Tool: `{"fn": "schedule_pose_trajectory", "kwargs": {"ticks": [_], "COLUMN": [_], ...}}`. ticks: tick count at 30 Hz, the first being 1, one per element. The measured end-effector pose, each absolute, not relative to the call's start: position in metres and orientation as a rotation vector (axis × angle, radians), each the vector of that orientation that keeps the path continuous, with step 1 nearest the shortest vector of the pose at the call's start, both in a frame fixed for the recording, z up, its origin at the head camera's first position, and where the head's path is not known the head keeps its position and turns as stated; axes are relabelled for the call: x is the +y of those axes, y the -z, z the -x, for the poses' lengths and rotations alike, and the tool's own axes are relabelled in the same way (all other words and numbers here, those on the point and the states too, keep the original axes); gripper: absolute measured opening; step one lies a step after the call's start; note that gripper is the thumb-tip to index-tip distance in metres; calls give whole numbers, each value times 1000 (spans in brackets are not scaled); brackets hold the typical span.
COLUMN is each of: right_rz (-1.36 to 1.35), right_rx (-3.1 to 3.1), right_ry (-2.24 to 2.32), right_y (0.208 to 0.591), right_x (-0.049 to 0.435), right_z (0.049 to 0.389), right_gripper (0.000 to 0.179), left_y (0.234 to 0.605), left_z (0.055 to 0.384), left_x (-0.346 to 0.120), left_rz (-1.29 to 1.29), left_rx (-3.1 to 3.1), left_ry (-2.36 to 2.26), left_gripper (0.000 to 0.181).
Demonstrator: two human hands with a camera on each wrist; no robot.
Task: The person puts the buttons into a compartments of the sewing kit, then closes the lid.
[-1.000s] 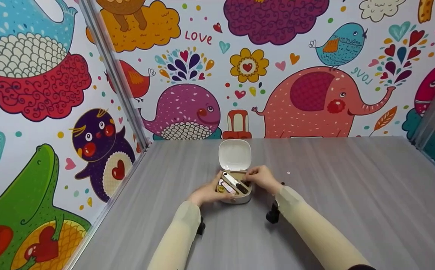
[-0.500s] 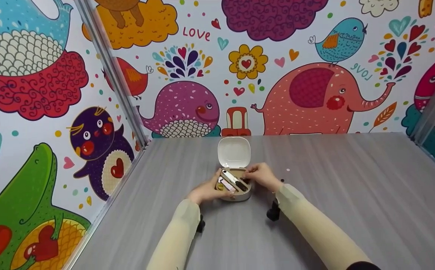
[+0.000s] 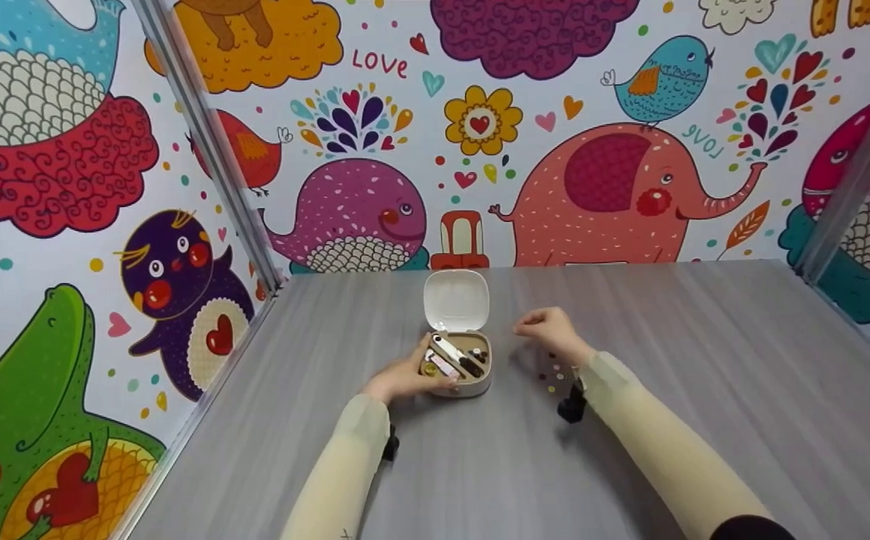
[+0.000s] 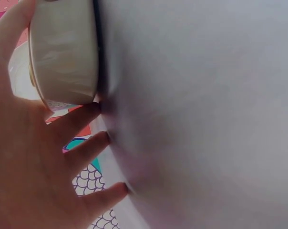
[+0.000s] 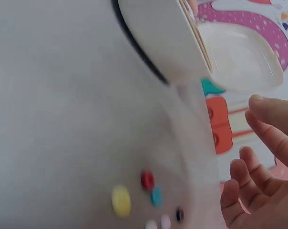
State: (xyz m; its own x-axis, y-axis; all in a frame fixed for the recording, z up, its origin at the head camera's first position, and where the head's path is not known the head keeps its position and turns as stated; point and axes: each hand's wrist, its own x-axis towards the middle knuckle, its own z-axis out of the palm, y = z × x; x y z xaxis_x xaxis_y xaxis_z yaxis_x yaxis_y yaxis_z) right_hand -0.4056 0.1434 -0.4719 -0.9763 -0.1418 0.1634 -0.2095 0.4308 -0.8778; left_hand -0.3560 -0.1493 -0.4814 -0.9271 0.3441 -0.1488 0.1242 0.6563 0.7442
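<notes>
A small white box [image 3: 474, 388] stands on the table with its lid [image 3: 456, 301] raised. My left hand [image 3: 403, 377] grips its left side, thumb at the front and a finger behind; the other fingertips touch the tabletop in the left wrist view. Inside the beige insert lie a white, dark-tipped tool [image 3: 456, 354], a pinkish-white piece [image 3: 442, 364] and a small yellow round item [image 3: 430, 368]. Several small dark and light buttons [image 3: 478, 355] sit in the right compartment. To the box's right hovers my right hand [image 3: 557, 332], thumb and forefinger near each other, nothing visible between them.
Several loose coloured buttons, among them a yellow one [image 5: 121, 201] and a red one [image 5: 147, 180], lie on the grey table [image 3: 315, 322] below the right wrist. Patterned walls [image 3: 375, 210] border the table at the back and left.
My right hand has left the box's right compartment and moved right, uncovering the buttons in it. More loose buttons show on the table. My left hand still holds the box.
</notes>
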Motion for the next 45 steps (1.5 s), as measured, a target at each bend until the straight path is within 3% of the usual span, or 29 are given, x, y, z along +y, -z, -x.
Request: {"fn": "schedule_pose_trajectory", "kwargs": {"ticks": [10,31,45], "right_rz": [-314,-279,-275], "right_rx": [-2595,-2971,-2928], "right_ry": [-1557,-1220,-1286], "right_y": [475,492,491], "right_x": [182,211,212], "right_z": [408,409,403], "right_gripper": [14,45,29], "left_y": [481,482,480], "left_z": [356,356,355], "left_x": [-151,-149,-149], "left_rz": [-394,-410,-400], "left_rx": [2599,2639,2607], "left_ry": [-1159,-1105,-1135], "left_gripper": [113,111,113]}}
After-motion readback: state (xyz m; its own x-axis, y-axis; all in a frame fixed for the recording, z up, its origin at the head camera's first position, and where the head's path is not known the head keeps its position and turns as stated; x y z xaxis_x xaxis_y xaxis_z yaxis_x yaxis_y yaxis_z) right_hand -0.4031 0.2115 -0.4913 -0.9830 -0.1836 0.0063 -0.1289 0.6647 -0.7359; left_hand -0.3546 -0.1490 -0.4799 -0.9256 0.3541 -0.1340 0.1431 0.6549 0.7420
